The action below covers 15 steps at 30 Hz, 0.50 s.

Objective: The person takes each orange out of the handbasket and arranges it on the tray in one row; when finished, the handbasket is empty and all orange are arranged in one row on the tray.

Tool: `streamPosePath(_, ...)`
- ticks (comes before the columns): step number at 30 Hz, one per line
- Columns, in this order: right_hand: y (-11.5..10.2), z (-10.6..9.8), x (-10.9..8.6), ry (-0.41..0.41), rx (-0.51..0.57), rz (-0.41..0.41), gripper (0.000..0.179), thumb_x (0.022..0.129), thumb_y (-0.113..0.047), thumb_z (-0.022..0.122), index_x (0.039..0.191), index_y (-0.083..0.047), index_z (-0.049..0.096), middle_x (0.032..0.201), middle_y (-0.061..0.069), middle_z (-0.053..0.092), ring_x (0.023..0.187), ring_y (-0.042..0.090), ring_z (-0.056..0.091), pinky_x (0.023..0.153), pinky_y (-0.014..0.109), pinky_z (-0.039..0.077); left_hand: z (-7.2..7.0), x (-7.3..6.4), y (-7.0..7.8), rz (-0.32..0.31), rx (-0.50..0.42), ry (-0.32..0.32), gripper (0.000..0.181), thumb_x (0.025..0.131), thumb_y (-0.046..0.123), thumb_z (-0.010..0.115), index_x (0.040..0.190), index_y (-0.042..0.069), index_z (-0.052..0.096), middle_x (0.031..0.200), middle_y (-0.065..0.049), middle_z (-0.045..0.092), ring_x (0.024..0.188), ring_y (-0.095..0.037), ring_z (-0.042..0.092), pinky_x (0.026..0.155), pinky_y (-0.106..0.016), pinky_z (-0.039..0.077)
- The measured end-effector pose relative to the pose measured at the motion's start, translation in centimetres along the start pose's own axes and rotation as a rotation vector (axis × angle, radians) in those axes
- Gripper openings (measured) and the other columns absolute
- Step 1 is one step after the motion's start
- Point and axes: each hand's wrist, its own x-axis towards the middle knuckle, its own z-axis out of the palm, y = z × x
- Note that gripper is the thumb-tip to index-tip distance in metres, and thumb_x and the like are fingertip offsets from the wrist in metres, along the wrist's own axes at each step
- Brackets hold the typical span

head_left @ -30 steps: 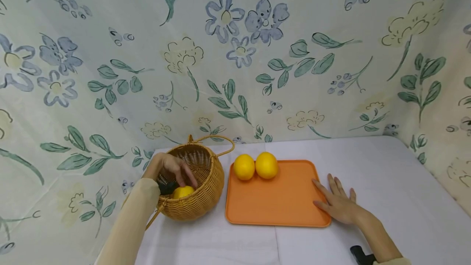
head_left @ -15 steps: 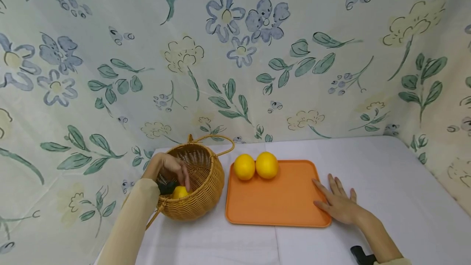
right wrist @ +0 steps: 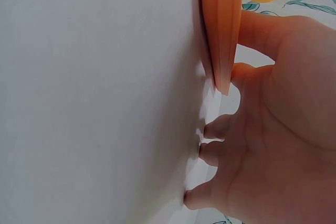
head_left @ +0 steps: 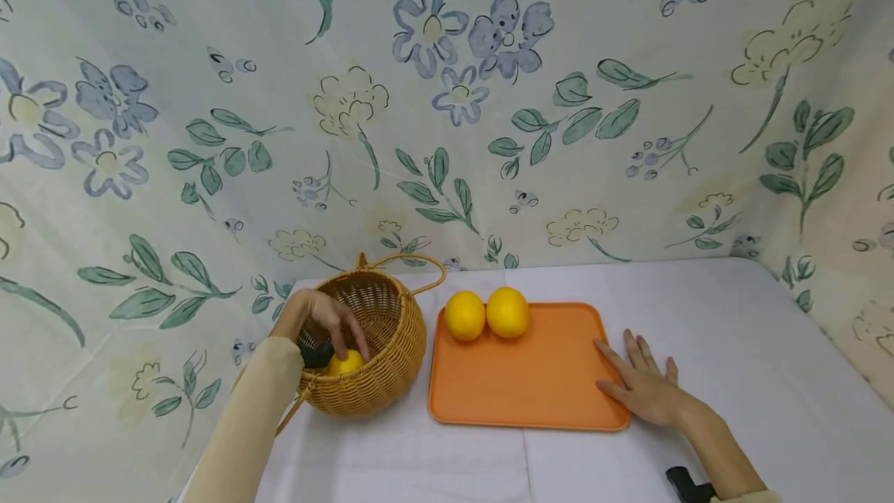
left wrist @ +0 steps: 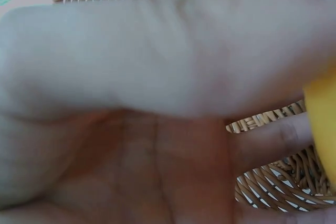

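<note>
Floral cloth [head_left: 433, 146] is hung behind a white tabletop [head_left: 398, 460]. At lower left, a round yellow fruit [head_left: 345, 365], likely firm and best held mid-girth, seems pinched by the left hand [head_left: 331, 318] inside a tan wicker basket [head_left: 380, 388]; an orange plastic tray [head_left: 517, 383] is touched by the right hand [head_left: 646, 386], fingers spread.

Cream sleeves [head_left: 242, 421], black wrist pieces [head_left: 687, 485], apparently plastic

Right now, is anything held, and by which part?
The left hand holds a yellow fruit by its upper part, inside the wicker basket. The right hand only touches the edge of the orange tray.
</note>
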Motion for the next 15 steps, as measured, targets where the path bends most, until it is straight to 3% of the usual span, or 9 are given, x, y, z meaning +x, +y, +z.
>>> streamPosePath(6, 0.17, 0.13, 0.14, -0.006, -0.005, 0.017, 0.079, 0.101, -0.049, 0.060, 0.160, -0.006, 0.031, 0.164, 0.043, -0.006, 0.149, 0.065, -0.009, 0.106, 0.085, -0.020, 0.11, -0.11, 0.17, -0.051, -0.008, 0.036, 0.040, 0.097, -0.004, 0.061, 0.136, 0.001, 0.066, 0.145, -0.006, 0.064, 0.121, -0.012, 0.059, 0.104, -0.028, 0.053)
streamPosePath(15, 0.05, -0.13, 0.20, -0.014, -0.033, 0.029, 0.081, 0.101, -0.051, 0.059, 0.161, -0.006, 0.029, 0.163, 0.043, -0.007, 0.149, 0.065, -0.009, 0.105, 0.085, -0.018, 0.19, -0.25, 0.12, -0.026, -0.007, 0.063, 0.036, 0.095, -0.007, 0.061, 0.130, -0.004, 0.069, 0.138, -0.008, 0.068, 0.109, -0.011, 0.060, 0.092, -0.023, 0.055)
